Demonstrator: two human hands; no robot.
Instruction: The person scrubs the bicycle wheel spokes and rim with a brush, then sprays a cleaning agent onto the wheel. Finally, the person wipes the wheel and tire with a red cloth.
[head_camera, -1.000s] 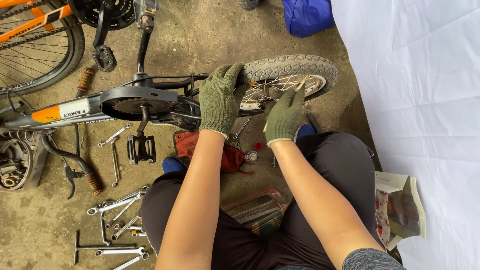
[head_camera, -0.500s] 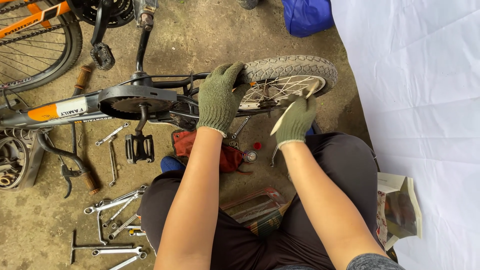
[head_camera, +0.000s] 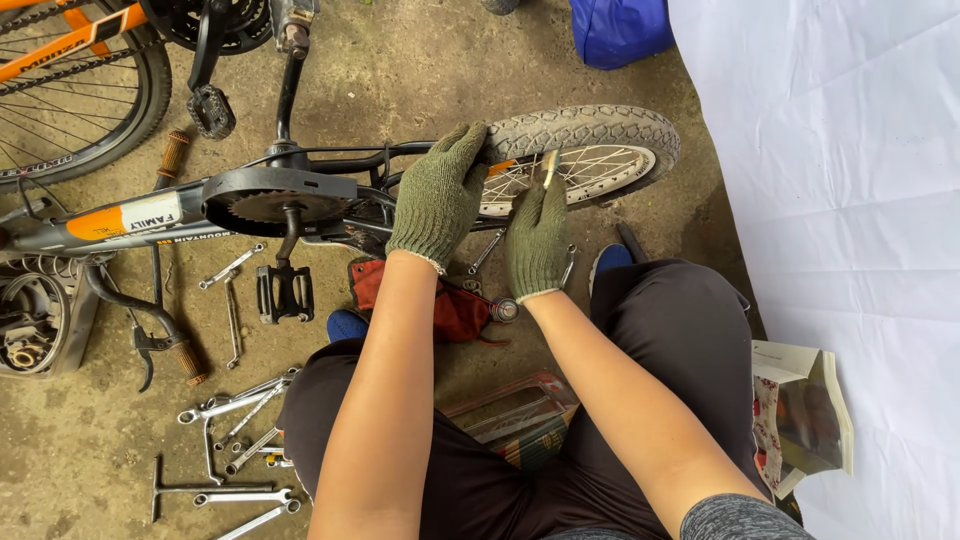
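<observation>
While the small bicycle (head_camera: 250, 205) is laid on its side on the concrete floor (head_camera: 400, 60), its rear wheel (head_camera: 590, 150) is worked on by two hands in green knit gloves. The left hand (head_camera: 440, 195) is placed against the near-left edge of the wheel, where the tyre meets the frame stays; its fingers (head_camera: 465, 145) are pressed together and curled over the tyre. The right hand (head_camera: 537, 238) is held just below the wheel's spokes, and a thin pale stick-like tool (head_camera: 549, 168) is pinched between its fingers (the tip reaches up into the spokes). Whether the tool touches a spoke cannot be told.

Left of the wheel, the black chain guard (head_camera: 275, 192) and a crank with a black pedal (head_camera: 285, 293) are seen. Below the wheel, a red rag (head_camera: 455, 305) is spread on the floor between the person's knees, with a small round metal part (head_camera: 503, 310) just beside it. Well to the lower left of the wheel, a scatter of spanners (head_camera: 235, 420) is laid out. Far left of the wheel, part of an orange bicycle (head_camera: 70, 70) is visible. Right of the wheel, a white sheet (head_camera: 830, 200) covers the ground, and a blue bag (head_camera: 620, 28) lies above the wheel.
</observation>
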